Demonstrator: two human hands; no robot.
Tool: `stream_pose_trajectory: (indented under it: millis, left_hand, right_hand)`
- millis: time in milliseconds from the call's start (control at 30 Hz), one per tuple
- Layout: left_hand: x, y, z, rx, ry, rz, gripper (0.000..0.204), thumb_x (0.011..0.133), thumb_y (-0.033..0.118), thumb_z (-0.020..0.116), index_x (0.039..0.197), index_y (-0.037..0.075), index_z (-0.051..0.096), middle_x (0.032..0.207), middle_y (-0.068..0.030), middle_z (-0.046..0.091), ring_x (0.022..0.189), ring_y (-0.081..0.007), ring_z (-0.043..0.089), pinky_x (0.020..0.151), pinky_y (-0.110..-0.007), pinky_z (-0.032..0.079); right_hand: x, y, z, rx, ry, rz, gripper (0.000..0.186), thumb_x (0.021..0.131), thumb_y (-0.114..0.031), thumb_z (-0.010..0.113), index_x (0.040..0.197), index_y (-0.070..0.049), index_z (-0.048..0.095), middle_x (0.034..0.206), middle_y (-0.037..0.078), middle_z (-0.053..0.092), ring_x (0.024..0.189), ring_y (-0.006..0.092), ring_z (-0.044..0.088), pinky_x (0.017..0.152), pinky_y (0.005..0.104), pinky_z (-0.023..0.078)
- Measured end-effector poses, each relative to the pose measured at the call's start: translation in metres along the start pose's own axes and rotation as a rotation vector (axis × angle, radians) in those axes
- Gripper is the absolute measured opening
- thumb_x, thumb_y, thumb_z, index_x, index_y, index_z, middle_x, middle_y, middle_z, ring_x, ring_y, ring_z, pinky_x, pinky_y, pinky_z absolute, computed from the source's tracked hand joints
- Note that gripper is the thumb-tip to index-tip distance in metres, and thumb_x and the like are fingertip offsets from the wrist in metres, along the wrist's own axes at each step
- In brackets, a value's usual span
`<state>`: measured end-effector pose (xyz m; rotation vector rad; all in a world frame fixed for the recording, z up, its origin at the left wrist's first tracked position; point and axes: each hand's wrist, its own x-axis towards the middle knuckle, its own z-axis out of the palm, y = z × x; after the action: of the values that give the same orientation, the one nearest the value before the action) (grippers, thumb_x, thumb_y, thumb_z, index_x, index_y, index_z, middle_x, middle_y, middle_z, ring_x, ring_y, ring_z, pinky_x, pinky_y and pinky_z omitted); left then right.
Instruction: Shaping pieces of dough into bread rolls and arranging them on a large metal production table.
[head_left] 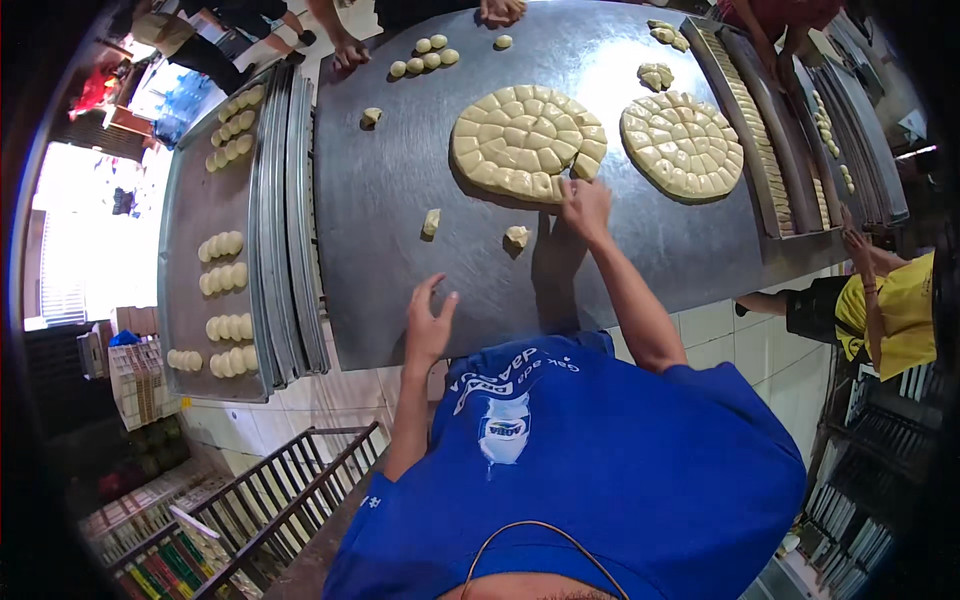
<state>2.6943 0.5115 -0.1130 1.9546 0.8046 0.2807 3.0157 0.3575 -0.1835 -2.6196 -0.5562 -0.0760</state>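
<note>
A large round of pale dough point(520, 135), cut into many pieces, lies on the metal table point(380, 260); a gap shows at its lower right. My right hand point(585, 205) is closed on a dough piece at that edge, near the gap. My left hand point(430, 320) is open near the table's front edge, fingers curved and apart, holding nothing. Two loose dough lumps point(432, 223) point(517, 237) lie between my hands and the round. A second cut round point(682, 150) sits to the right.
Stacked trays point(205, 300) with dough balls stand left; long trays point(748, 120) line the right. More dough balls point(422, 62) lie at the back. Co-workers' hands point(350, 50) rest at the far edge; a person in yellow point(885, 305) stands right. A metal rack point(290, 500) is lower left.
</note>
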Motion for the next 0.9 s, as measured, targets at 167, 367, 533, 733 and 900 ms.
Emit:
stream_pose_trajectory:
  millis: [167, 367, 533, 733, 900]
  left_hand:
    - [0.001, 0.051, 0.028, -0.045, -0.179, 0.161, 0.036, 0.094, 0.013, 0.062, 0.130, 0.005, 0.062, 0.126, -0.0123, 0.064, 0.113, -0.0268, 0.062, 0.101, -0.038, 0.047]
    - [-0.016, 0.045, 0.077, -0.307, -0.255, -0.133, 0.036, 0.095, 0.015, 0.064, 0.129, 0.003, 0.061, 0.119, -0.0133, 0.067, 0.104, -0.0221, 0.065, 0.092, -0.030, 0.051]
    - [-0.022, 0.080, 0.090, -0.384, -0.483, -0.202, 0.041, 0.092, 0.018, 0.069, 0.128, 0.000, 0.060, 0.116, -0.0145, 0.068, 0.100, -0.0206, 0.066, 0.089, -0.028, 0.052]
    - [-0.024, 0.098, 0.084, -0.030, -0.291, 0.096, 0.047, 0.088, 0.027, 0.073, 0.124, -0.001, 0.061, 0.115, -0.0160, 0.068, 0.095, -0.0228, 0.066, 0.084, -0.029, 0.052]
    - [-0.025, 0.102, 0.067, 0.167, 0.310, 0.821, 0.042, 0.087, 0.034, 0.069, 0.112, 0.000, 0.066, 0.102, -0.0147, 0.071, 0.080, -0.0258, 0.065, 0.074, -0.032, 0.052]
  right_hand:
    - [-0.006, 0.015, 0.010, 0.417, -0.216, 0.104, 0.030, 0.072, -0.029, 0.072, 0.069, -0.002, 0.060, 0.061, 0.010, 0.056, 0.055, 0.0232, 0.051, 0.055, 0.0384, 0.046]
    - [-0.153, 0.041, -0.045, 1.308, -0.639, 0.614, 0.037, 0.080, 0.002, 0.073, 0.110, -0.008, 0.054, 0.089, 0.008, 0.062, 0.062, 0.0125, 0.054, 0.051, 0.0228, 0.043]
    - [-0.175, -0.004, -0.107, 1.371, -0.715, 0.330, 0.049, 0.081, 0.008, 0.069, 0.125, -0.007, 0.055, 0.109, 0.010, 0.064, 0.090, 0.0156, 0.061, 0.071, 0.0269, 0.050]
    - [-0.165, -0.032, -0.104, 0.552, -0.438, -0.355, 0.041, 0.075, -0.003, 0.069, 0.115, -0.004, 0.060, 0.108, 0.017, 0.066, 0.086, 0.0323, 0.066, 0.072, 0.0411, 0.054]
    - [-0.153, -0.065, -0.104, 0.476, -0.606, -0.503, 0.025, 0.081, -0.015, 0.067, 0.102, -0.003, 0.062, 0.092, 0.015, 0.065, 0.071, 0.0351, 0.064, 0.066, 0.0441, 0.053]
